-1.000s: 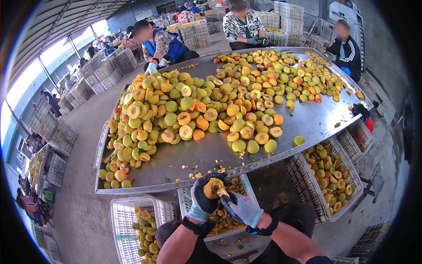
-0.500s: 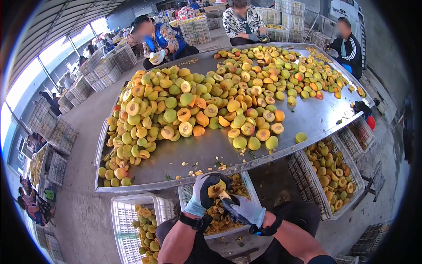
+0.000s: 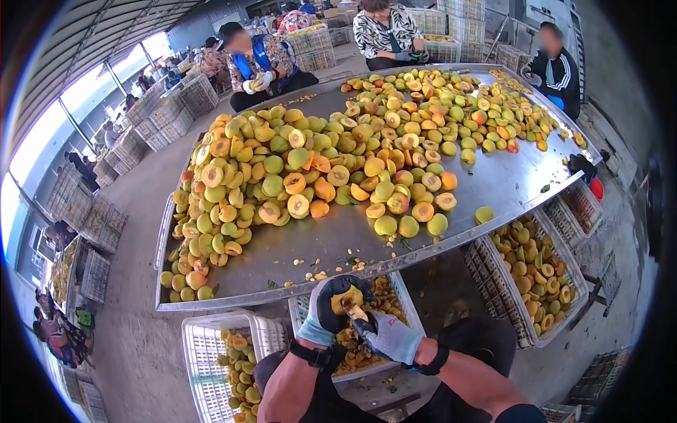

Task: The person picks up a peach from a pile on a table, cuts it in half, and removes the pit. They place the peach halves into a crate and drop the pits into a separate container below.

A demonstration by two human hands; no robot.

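Observation:
My left hand, in a grey and black work glove, is closed around a cut peach with its orange flesh facing up. My gloved right hand grips a short knife-like tool; its pale end touches the peach's cut face. Just what shape the tip has is hidden. Both hands are over a white crate of peach scraps, at the near edge of a metal table. A large heap of whole and halved peaches covers much of that table.
A crate of peaches stands at my left, and another crate holds peaches at my right. Pits lie along the table's raised near edge. Three co-workers sit across the table. Stacked crates line the left side.
The view has shifted slightly. My right hand has turned a little with the tool at the peach, while my left keeps its hold. The co-worker at far left has brought their gloved hands into clearer view.

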